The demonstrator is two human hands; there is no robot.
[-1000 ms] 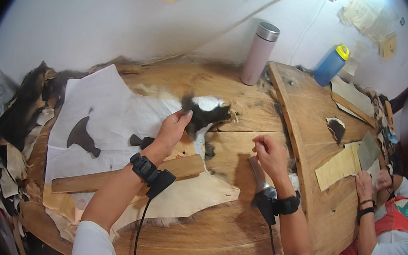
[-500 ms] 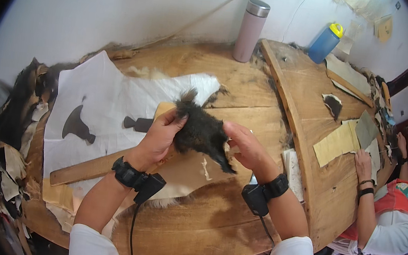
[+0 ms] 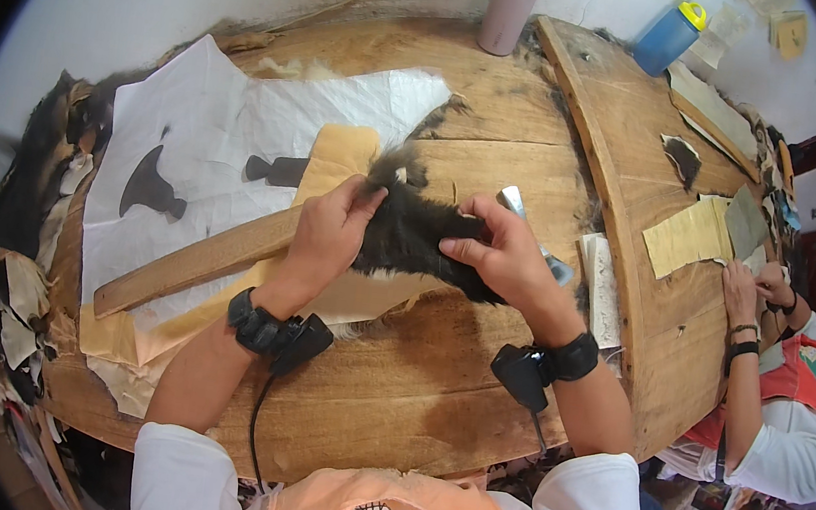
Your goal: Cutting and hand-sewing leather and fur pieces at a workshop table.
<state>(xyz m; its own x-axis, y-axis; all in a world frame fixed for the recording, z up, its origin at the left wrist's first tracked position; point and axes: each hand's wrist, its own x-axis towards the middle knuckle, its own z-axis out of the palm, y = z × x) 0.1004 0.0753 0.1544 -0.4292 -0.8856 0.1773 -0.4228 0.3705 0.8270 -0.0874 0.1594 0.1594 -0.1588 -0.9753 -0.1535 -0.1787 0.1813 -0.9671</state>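
Between my two hands is a piece of black fur (image 3: pixel 406 230), held up over the table in front of me. My left hand (image 3: pixel 336 222) pinches its left end, where a brownish tuft sticks up. My right hand (image 3: pixel 504 251) grips the right part with thumb on top and fingers behind it. Beneath and to the left lie a wooden strip (image 3: pixel 196 261), a yellow paper piece (image 3: pixel 338 161) and a white sheet (image 3: pixel 234 99) with dark cut-out shapes. A metal tool (image 3: pixel 513 203) lies behind my right hand, partly covered by it.
A raised wooden bar (image 3: pixel 590 155) crosses the table on the right. A pink bottle (image 3: pixel 509 10) and a blue bottle (image 3: pixel 666 43) stand at the back. Fur scraps (image 3: pixel 28 192) pile up along the left edge. At the right, a co-worker's hands (image 3: pixel 741 293) handle yellow paper.
My right hand has closed on the fur, which is now stretched flatter between both hands. The view has tilted downward. The co-worker's hands have come together.
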